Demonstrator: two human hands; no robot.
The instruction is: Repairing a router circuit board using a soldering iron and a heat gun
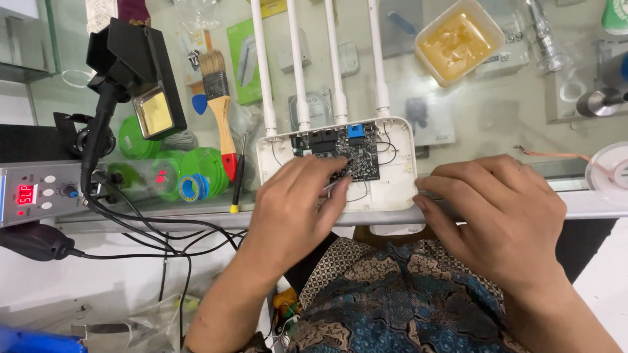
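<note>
An opened white router [392, 186] with four upright antennas is seen lying at the near edge of the glass surface [497, 114], its dark circuit board [337, 153] exposed; the left hand [294, 209] is laid over the board, fingers pinched together on a thin metal tool [331, 185]; the right hand [504, 212] is rested curled at the router's right edge, nothing visibly held; a screwdriver [237, 176] and brush [219, 104] lie just left; open room is left to the right.

Matt white plastic router shell [399, 186], glossy glass tabletop [484, 111].
</note>
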